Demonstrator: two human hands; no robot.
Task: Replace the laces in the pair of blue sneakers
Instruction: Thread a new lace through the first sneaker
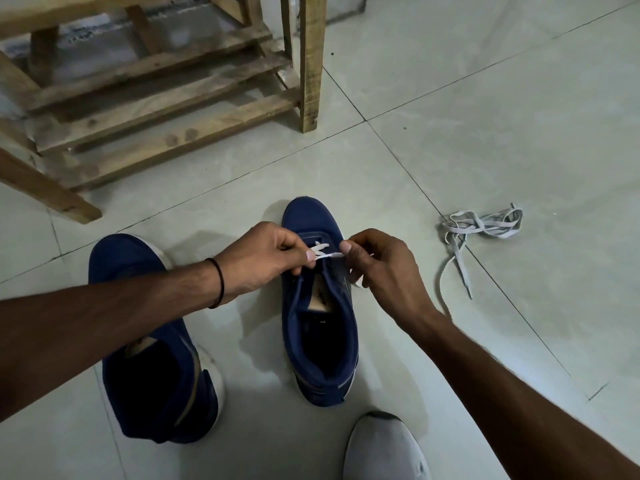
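Note:
Two blue sneakers stand on the tiled floor, toes pointing away from me. The right sneaker (pixel 320 306) has a white lace (pixel 320 252) threaded only through its eyelets near the toe. My left hand (pixel 263 259) pinches the lace at the left side of the eyelets. At the right side, my right hand (pixel 381 268) pinches the same lace. The left sneaker (pixel 149 344) has no lace that I can see and is partly hidden by my left forearm. A loose grey lace (pixel 479 228) lies in a tangle on the floor to the right.
A wooden slatted rack (pixel 156 98) stands at the back left, its leg (pixel 311 64) just beyond the sneakers. The toe of a white shoe (pixel 384 448) shows at the bottom edge. Pale floor tiles (pixel 502 116) stretch to the right.

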